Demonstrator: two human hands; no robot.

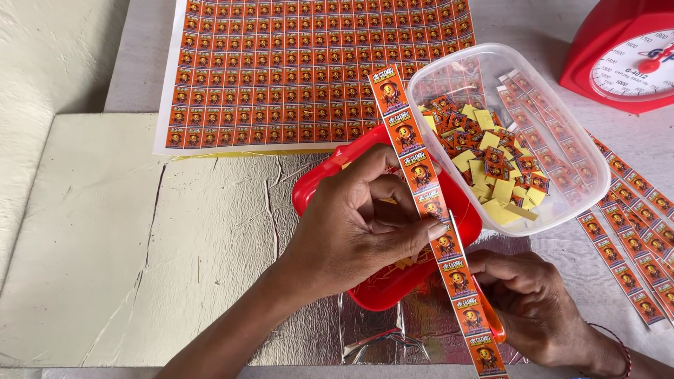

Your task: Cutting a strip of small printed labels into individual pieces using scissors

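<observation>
My left hand (358,224) pinches a long strip of small orange printed labels (414,158) between thumb and fingers; the strip runs diagonally from the top centre to the bottom edge. Below it, my right hand (537,309) grips orange-handled scissors (491,319), whose thin blade lies along the strip's right edge beside my left thumb. Both hands hover over a red plastic tray (309,193). A clear plastic container (449,60) leans on the tray's right side, filled with several cut orange and yellow label pieces.
A full uncut sheet of the same orange labels (281,70) lies at the back. Several cut strips (632,224) are spread at the right. A red kitchen scale (628,52) stands top right. Crinkled silver foil (232,210) and a cream board (77,224) cover the surface.
</observation>
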